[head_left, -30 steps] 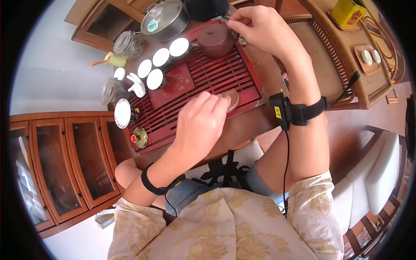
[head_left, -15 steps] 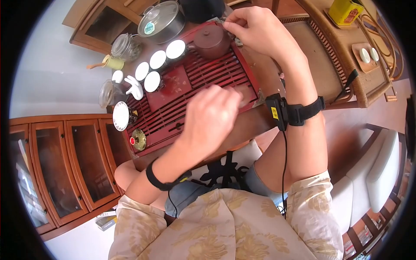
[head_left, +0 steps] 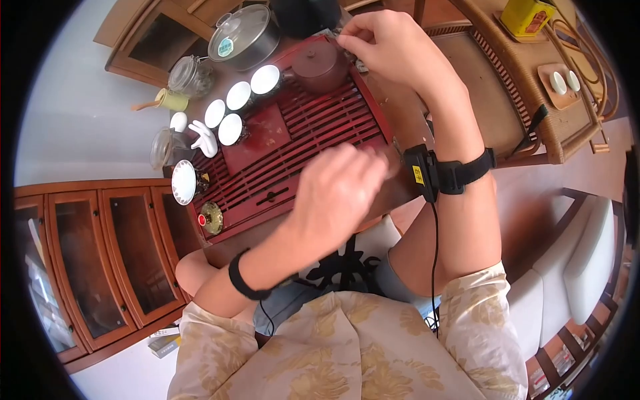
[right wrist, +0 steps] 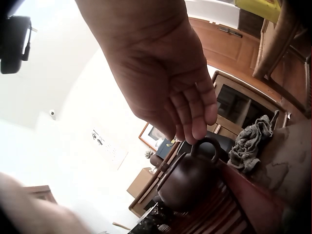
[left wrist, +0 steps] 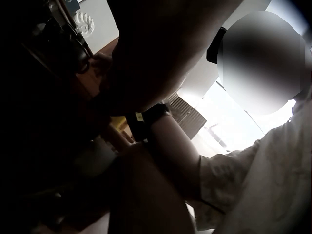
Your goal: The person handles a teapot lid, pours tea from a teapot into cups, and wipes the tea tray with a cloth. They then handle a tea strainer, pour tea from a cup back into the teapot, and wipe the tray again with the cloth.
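Over the tray's near right corner, my left hand (head_left: 340, 193) is blurred with its fingers bent; whether it holds anything cannot be told. In the left wrist view it is too dark to make out. Beside the brown teapot (head_left: 319, 65), at the far right of the red slatted tray (head_left: 257, 137), hovers my right hand (head_left: 397, 53). The right wrist view shows its fingers (right wrist: 195, 114) lightly bent, their tips at the top of the handle loop of the teapot (right wrist: 185, 183); contact is unclear.
White cups (head_left: 239, 97), a white hand-shaped figure (head_left: 203, 139) and a patterned lidded cup (head_left: 184, 182) line the tray's left. Behind are glass jars (head_left: 190, 77) and a lidded pot (head_left: 245, 40). A grey cloth (right wrist: 251, 141) lies beside the teapot.
My left hand has moved right across the tray's near edge; a flat brownish piece seen at its fingers earlier is no longer discernible. My right hand stays by the teapot. The head view has shifted slightly.
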`<move>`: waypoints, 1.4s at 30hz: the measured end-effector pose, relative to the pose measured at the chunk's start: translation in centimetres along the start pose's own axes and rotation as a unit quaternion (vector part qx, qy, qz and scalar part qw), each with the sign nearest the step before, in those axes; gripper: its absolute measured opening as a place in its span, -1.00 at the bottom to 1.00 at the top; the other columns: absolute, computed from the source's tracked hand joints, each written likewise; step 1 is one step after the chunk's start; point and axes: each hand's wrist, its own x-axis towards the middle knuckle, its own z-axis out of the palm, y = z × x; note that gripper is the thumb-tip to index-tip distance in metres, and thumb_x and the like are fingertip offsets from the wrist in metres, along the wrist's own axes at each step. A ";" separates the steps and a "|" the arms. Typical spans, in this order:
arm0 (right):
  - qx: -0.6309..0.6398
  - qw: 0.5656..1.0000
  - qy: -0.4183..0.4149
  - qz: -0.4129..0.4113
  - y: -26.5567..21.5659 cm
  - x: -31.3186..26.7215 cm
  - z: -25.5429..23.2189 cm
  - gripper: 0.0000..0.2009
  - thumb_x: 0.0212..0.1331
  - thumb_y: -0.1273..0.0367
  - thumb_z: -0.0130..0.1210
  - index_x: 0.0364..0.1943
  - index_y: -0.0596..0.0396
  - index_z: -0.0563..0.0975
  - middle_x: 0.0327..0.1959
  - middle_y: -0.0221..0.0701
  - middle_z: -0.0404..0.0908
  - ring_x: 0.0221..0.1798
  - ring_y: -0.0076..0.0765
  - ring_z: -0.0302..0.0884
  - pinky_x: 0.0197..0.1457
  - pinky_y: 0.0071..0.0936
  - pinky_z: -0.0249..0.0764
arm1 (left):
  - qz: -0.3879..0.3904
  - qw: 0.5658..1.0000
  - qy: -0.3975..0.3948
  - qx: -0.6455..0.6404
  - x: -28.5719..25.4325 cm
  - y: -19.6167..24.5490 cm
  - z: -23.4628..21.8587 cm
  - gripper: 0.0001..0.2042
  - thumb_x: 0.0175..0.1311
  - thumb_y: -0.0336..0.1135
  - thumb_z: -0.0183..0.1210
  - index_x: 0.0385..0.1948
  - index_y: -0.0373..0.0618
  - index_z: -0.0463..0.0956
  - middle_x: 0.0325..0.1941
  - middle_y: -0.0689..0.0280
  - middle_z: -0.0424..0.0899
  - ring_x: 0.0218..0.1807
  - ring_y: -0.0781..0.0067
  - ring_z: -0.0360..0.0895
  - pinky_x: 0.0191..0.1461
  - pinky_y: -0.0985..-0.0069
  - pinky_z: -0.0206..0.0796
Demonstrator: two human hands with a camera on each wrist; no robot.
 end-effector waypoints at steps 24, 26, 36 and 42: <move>0.009 1.000 -0.016 0.019 -0.3 -0.1 0.4 -0.73 0.44 0.27 0.35 -0.02 0.21 0.81 -0.23 -0.07 0.87 -0.14 -0.01 0.88 0.06 -0.21 0.73 | -0.057 0.997 0.053 0.007 1.7 -5.0 -0.8 -0.91 0.30 -0.44 0.35 -0.21 -0.16 0.75 -0.31 0.20 0.78 -0.21 0.15 0.74 -0.10 0.22 0.61; -0.004 1.000 -0.009 -0.006 0.1 0.1 0.4 -0.73 0.47 0.25 0.36 -0.01 0.20 0.81 -0.26 -0.12 0.88 -0.18 -0.08 0.89 0.01 -0.25 0.73 | -0.058 0.998 0.020 0.009 0.9 -4.4 -0.3 -0.82 0.23 -0.48 0.40 -0.13 -0.16 0.78 -0.18 0.16 0.84 -0.14 0.09 0.79 -0.04 0.19 0.66; 0.000 1.000 -0.025 0.017 -0.1 -0.1 0.3 -0.72 0.48 0.25 0.35 -0.01 0.21 0.81 -0.26 -0.12 0.88 -0.20 -0.16 0.87 0.00 -0.24 0.73 | -0.044 0.996 0.074 -0.038 1.0 -3.3 -1.0 -0.92 0.31 -0.45 0.33 -0.23 -0.14 0.74 -0.29 0.19 0.79 -0.17 0.11 0.78 -0.07 0.18 0.64; 0.005 1.000 -0.018 -0.001 0.2 0.0 0.3 -0.71 0.48 0.23 0.35 0.00 0.21 0.80 -0.25 -0.10 0.88 -0.18 -0.12 0.87 0.00 -0.24 0.73 | -0.013 0.999 0.027 -0.035 -0.1 -2.4 0.4 -0.82 0.23 -0.53 0.39 -0.14 -0.19 0.79 -0.11 0.16 0.88 -0.04 0.11 0.83 0.05 0.22 0.73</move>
